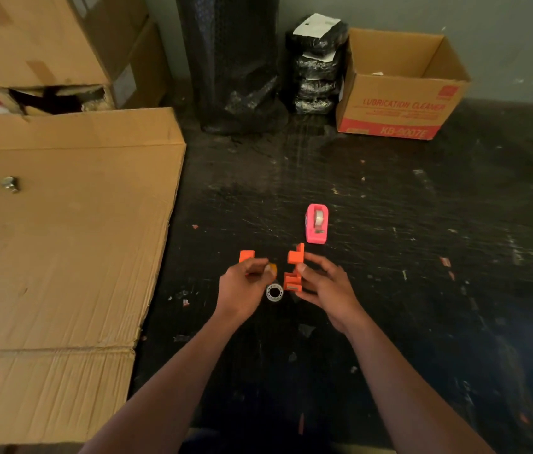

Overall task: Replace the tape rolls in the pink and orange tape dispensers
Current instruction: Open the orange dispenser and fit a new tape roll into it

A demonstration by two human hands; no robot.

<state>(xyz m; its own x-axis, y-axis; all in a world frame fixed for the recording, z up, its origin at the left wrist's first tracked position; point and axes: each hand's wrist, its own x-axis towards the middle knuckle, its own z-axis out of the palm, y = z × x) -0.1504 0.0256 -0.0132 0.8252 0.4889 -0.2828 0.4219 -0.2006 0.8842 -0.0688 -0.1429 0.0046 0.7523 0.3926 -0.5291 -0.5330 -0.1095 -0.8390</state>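
The orange tape dispenser is split into two pieces above the dark table. My left hand (pixel 246 285) grips one orange piece (pixel 246 256), with a small yellowish part showing at its fingertips. My right hand (pixel 322 285) holds the other orange piece (pixel 294 271), which carries the cutter end. A clear tape roll (pixel 274 292) lies flat on the table between and just below both hands. The pink tape dispenser (pixel 316 223) stands closed on the table beyond my right hand, with a roll inside it.
A large flattened cardboard sheet (pixel 62 240) covers the table's left side, with a small metal object (pixel 10 184) on it. At the back stand stacked cartons (pixel 45 44), a black bubble-wrap roll (pixel 232 67), black wrapped packages (pixel 317 67) and an open "Lubrication Cleaner" box (pixel 399 93).
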